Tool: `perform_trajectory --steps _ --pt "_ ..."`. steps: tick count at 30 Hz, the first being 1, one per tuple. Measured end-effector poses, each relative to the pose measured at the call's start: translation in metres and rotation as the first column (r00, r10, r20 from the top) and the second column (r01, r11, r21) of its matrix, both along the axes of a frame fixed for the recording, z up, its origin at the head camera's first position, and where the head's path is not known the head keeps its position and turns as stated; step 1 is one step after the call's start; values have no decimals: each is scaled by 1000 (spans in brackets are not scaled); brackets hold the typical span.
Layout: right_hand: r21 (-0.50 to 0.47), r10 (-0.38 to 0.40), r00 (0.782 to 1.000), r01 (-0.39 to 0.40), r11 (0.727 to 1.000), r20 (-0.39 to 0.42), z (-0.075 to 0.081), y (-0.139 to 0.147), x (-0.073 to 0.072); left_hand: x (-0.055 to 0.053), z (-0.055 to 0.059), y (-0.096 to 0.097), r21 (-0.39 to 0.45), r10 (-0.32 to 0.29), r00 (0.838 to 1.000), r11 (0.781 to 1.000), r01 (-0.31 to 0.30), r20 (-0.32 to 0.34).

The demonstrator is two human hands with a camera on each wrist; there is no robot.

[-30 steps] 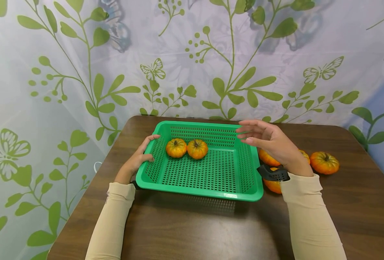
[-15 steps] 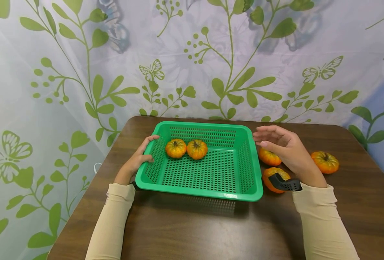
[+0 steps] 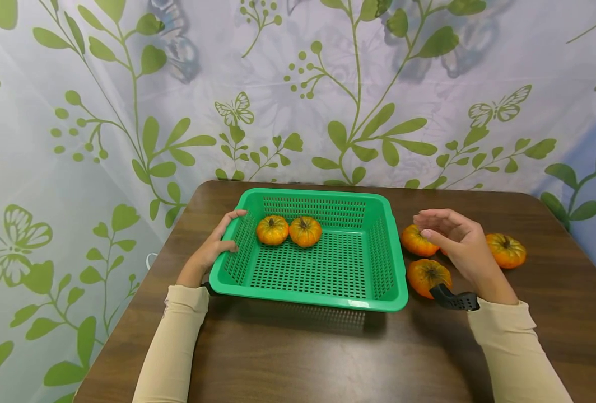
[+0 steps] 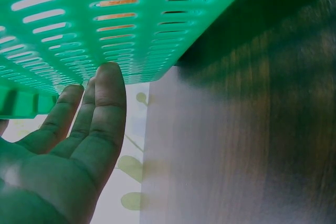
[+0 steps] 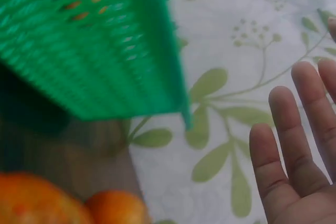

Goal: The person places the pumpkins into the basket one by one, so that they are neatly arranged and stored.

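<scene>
My left hand [image 3: 212, 243] grips the left rim of a green plastic basket [image 3: 308, 304], thumb inside it; in the left wrist view several fingers [image 4: 107, 103] lie along its outer slotted wall. Inside the basket, toward its left back, two small orange pumpkins [image 3: 272, 230] sit side by side. To the right of the basket my right hand [image 3: 461, 243] hovers with nothing in it, fingers loosely bent, over loose pumpkins. Nearest to it are one pumpkin [image 3: 415, 242] by its fingertips and another pumpkin [image 3: 426, 275] below, partly covered by the wrist strap.
Farther right on the brown wooden table [image 3: 303, 358] lies another pumpkin [image 3: 506, 251]. A bit of orange shows behind the right hand. A cloth backdrop [image 3: 288, 84] with green leaves and butterflies hangs right behind the table's far edge.
My right hand has moved from over the basket's right rim to the right and slightly nearer, over the pumpkins. The left hand and the basket have hardly moved.
</scene>
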State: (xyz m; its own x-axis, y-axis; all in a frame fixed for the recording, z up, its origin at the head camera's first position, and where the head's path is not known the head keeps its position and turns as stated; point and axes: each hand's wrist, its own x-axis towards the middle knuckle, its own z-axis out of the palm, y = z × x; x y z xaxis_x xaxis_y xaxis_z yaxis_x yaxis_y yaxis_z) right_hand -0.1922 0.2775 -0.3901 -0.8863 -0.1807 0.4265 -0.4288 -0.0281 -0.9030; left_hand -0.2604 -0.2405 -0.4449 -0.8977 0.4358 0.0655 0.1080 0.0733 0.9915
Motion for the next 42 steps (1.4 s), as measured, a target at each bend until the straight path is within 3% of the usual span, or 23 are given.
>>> perform_trajectory --steps 5,14,18,28,37,42 --pt "63 -25 1000 26 998 -4 -15 13 2 0 0 0 -3 1 1000 1000 -1 -2" --pt "116 2 1000 -1 993 -10 -33 36 6 -3 -1 -1 -8 0 1000 1000 0 -27" --pt "170 5 1000 -3 985 -15 -41 47 8 -2 -1 0 -2 1 1000 1000 -1 -5" --pt "402 -61 998 53 914 7 -55 65 16 -1 0 0 -5 9 1000 1000 -9 15" --pt "478 -22 1000 14 878 10 -65 76 17 -1 0 0 -4 5 1000 1000 -5 5" --pt "501 10 998 -37 865 56 -68 79 17 -1 -1 0 -8 3 1000 1000 -3 -2"
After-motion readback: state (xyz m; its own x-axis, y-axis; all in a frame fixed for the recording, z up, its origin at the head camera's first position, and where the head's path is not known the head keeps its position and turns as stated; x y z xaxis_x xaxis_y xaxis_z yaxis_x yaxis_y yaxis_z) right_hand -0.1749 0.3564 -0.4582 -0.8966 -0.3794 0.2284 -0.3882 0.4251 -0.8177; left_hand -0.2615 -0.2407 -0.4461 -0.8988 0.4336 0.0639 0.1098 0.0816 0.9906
